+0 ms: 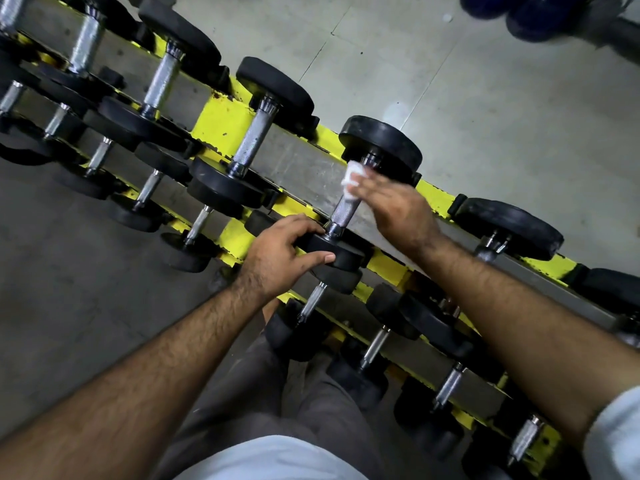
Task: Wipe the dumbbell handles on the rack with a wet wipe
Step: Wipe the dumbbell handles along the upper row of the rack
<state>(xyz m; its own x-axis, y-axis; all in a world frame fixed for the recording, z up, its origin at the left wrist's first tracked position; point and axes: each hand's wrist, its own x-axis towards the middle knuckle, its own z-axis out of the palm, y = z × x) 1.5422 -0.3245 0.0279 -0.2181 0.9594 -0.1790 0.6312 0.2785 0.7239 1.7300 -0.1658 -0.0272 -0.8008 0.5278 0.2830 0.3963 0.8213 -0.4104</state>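
Observation:
A yellow and grey rack (221,124) runs diagonally across the view, holding rows of black-headed dumbbells with chrome handles. My right hand (398,209) holds a white wet wipe (353,174) against the upper part of one knurled handle (343,211) on the top tier. My left hand (280,252) grips the near black head (336,252) of that same dumbbell, thumb along its edge. The far head (381,145) of this dumbbell rests on the rack's back rail.
More dumbbells (254,135) lie to the left on the top tier, another (509,230) to the right, and smaller ones (311,301) on the lower tier. Grey tiled floor (485,98) lies beyond the rack. Blue weights (540,12) sit at the top right.

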